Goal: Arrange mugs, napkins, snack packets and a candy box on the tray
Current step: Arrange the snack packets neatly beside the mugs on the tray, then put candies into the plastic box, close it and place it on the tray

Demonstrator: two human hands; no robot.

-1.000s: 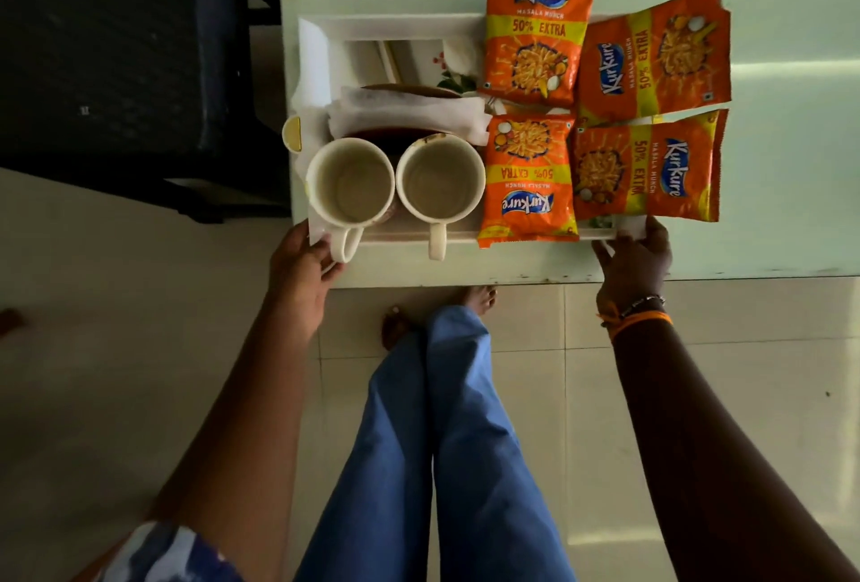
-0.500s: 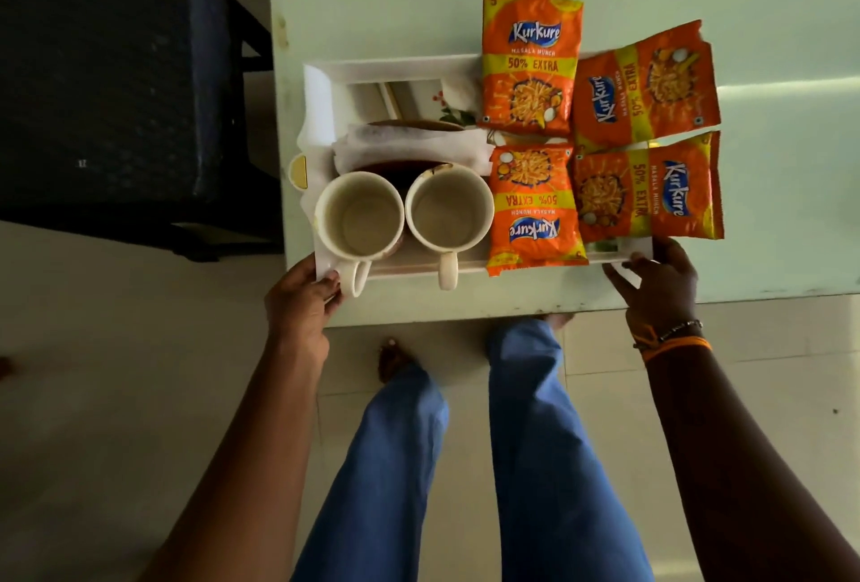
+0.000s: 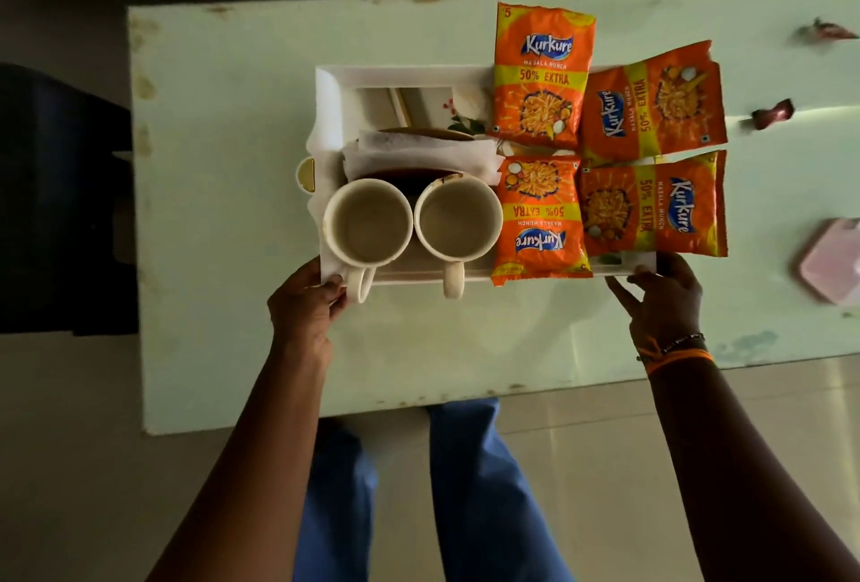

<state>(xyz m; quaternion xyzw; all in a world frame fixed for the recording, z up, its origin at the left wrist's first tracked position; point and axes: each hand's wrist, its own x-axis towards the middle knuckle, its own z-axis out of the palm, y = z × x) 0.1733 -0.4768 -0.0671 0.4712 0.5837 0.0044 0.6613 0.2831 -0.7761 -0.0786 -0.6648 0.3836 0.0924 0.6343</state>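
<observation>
A white tray [image 3: 395, 75] sits on the pale green table [image 3: 223, 125]. Two cream mugs [image 3: 367, 222] [image 3: 458, 217] stand side by side at its near edge, handles toward me. Folded white napkins [image 3: 419, 153] lie behind them over a dark box. Several orange Kurkure snack packets [image 3: 542, 79] [image 3: 651, 102] [image 3: 537, 218] [image 3: 651, 204] cover the tray's right half. My left hand [image 3: 305, 307] grips the tray's near left corner. My right hand [image 3: 661, 297] holds the near right corner, fingers spread along the rim.
Two wrapped candies [image 3: 772, 112] [image 3: 826, 30] lie on the table to the right. A pink box [image 3: 833, 258] sits at the right edge. A dark chair [image 3: 56, 190] stands left of the table. My legs in blue trousers [image 3: 465, 488] are below the near edge.
The tray has gone farther onto the table, away from the near edge, with both hands still at its near corners. The view has shifted, showing more of the table.
</observation>
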